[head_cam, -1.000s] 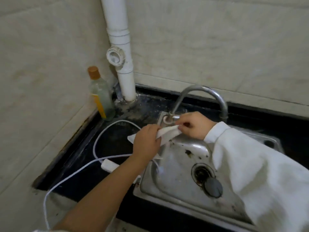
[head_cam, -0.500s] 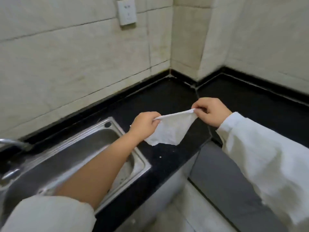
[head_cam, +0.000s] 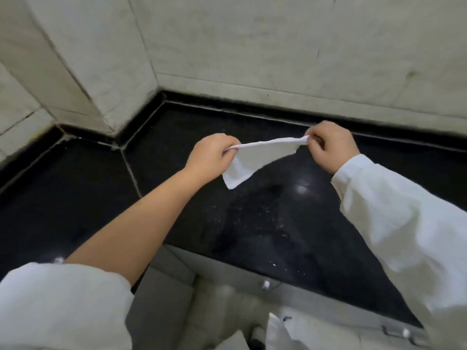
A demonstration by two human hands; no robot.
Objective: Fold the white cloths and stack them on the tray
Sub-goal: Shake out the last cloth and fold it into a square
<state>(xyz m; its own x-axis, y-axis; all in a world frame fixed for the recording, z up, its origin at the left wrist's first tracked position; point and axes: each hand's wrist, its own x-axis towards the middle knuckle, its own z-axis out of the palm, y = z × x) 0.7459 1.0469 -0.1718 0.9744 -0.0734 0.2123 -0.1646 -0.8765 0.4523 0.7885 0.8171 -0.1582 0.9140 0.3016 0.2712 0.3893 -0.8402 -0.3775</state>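
A small white cloth [head_cam: 255, 161] hangs in the air above the black counter [head_cam: 265, 223], stretched between both hands. My left hand [head_cam: 212, 155] pinches its left top corner. My right hand [head_cam: 328, 145] pinches its right top corner. The top edge is pulled taut and the rest droops to a point below my left hand. No tray is in view.
The counter runs along beige tiled walls [head_cam: 252, 46] and turns a corner at the left [head_cam: 118, 142]. Its front edge runs across the lower middle of the view, with pale cabinet fronts and the floor [head_cam: 202, 311] below.
The view has swung right, from the sink and tap to the bare counter past the corner. Both hands carried the cloth along and stretched it out between them.
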